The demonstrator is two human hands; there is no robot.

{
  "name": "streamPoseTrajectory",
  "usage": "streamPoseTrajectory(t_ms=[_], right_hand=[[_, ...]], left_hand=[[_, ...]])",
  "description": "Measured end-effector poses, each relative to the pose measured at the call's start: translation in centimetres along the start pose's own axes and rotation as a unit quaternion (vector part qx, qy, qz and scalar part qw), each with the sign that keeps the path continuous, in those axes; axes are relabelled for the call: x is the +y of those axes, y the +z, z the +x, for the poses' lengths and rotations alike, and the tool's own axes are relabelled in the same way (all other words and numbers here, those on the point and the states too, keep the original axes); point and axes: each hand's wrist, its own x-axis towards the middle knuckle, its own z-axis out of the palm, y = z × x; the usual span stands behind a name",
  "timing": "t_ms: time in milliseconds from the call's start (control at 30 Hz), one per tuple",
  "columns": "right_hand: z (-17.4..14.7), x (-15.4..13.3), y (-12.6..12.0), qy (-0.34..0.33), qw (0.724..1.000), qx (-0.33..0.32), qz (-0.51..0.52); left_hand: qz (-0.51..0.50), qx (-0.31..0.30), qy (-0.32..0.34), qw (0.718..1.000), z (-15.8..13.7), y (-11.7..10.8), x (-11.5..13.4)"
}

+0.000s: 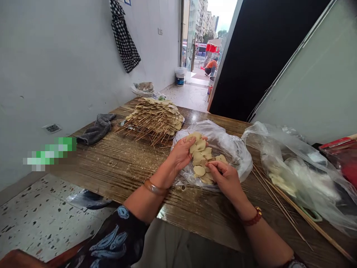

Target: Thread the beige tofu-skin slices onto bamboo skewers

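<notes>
My left hand [184, 150] is closed around thin, pale beige round slices [198, 144], which overlap in a row on a skewer whose tip shows above the fingers. Close by on the right, my right hand [224, 173] pinches what looks like the skewer's lower end [206, 161]; the fingers partly hide it. Both hands are over an open clear plastic bag [240, 154]. More loose slices [208, 178] lie in this bag, below my fingers.
A tall pile of skewered slices [158, 115] rests on a tray at the back left. A grey cloth [97, 128] lies on the wooden table [122, 173] near the wall. Bare skewers [281, 201] and another plastic bag [304, 178] are at right. A person [211, 66] crouches outside.
</notes>
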Motion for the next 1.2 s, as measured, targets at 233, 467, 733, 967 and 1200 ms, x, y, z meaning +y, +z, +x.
streamPoseTrajectory(t_ms=[233, 467, 733, 967, 1200], right_hand=[[0.3, 0.0, 0.1, 0.005, 1.000, 0.000, 0.000], [0.4, -0.1, 0.1, 0.015, 1.000, 0.003, 0.013], [0.6, -0.2, 0.2, 0.013, 0.999, 0.008, 0.040], [0.7, 0.1, -2.1, 0.049, 0.990, 0.109, 0.078], [1.5, 0.3, -4.1, 0.048, 0.958, 0.243, 0.147]], left_hand=[[0.010, 0.009, -0.013, 1.000, -0.2, 0.5, -0.2], [0.014, -0.001, -0.019, 1.000, -0.2, 0.6, -0.7], [0.018, -0.002, -0.044, 0.999, -0.6, 1.5, -0.8], [0.116, 0.023, -0.009, 0.993, -0.1, 0.5, -0.3], [0.438, 0.023, 0.100, 0.893, 0.3, -0.3, -1.2]])
